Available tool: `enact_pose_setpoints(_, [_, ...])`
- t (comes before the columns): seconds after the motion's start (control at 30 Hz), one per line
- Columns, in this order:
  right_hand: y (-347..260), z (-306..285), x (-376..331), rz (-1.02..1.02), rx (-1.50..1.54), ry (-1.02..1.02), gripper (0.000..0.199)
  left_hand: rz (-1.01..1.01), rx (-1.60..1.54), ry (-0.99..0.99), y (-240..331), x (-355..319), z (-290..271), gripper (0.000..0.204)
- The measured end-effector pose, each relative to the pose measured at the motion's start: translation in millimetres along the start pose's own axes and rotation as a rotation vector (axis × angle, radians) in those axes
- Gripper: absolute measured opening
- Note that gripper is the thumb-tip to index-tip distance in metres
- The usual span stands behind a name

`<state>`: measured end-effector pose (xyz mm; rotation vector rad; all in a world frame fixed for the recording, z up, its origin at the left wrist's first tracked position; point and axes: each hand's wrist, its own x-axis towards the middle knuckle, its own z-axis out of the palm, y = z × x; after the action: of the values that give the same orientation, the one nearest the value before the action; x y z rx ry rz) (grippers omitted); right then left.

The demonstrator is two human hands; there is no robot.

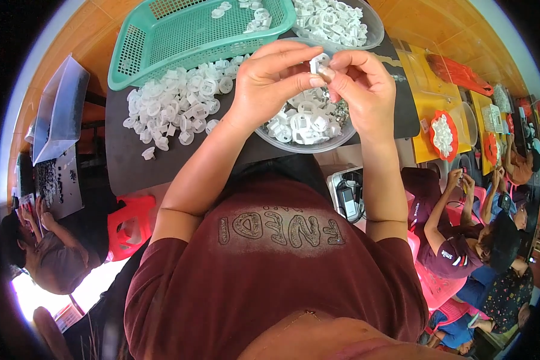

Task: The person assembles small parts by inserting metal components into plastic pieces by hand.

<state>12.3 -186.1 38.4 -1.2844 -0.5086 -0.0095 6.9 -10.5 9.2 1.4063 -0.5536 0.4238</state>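
Dark table (126, 162), upper frame: loose white plastic parts (174, 102), teal basket (162, 36).
Left hand (270, 81) and right hand (360, 84) pinch 1 small white piece (318, 62) above clear bowl (309, 146), so drops land inside.

Small white plastic part (318, 62), pinched above bowl (309, 147)

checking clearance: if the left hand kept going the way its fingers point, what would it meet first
Probably the small white plastic part pinched between both hands, then the right hand; the left hand points right, fingertips already touching it.
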Motion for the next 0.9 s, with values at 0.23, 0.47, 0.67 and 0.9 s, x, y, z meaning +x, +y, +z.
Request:
enact_pose_setpoints(0.23, [0.9, -2.9, 4.9, 0.141, 0.240, -0.025, 0.018, -0.031, 0.056, -0.047, 5.1, -1.4, -2.1, 0.040])
enact_pose_setpoints(0.47, [3.9, 3.3, 1.3, 0.117, 0.149, -0.027, 0.015, -0.058, -0.063, 0.023, 4.7, -0.7, -0.3, 0.040])
enact_pose_setpoints(0.67, [2.5, 1.8, -4.2, -0.101, -0.060, -0.039, 0.015, -0.098, -0.175, 0.034, 11.4, 1.3, -1.7, 0.040])
enact_pose_setpoints(0.9, [-0.6, -3.9, -0.8, -0.103, -0.067, -0.045, 0.016, -0.072, -0.217, -0.006, 12.3, 2.4, -1.4, 0.039])
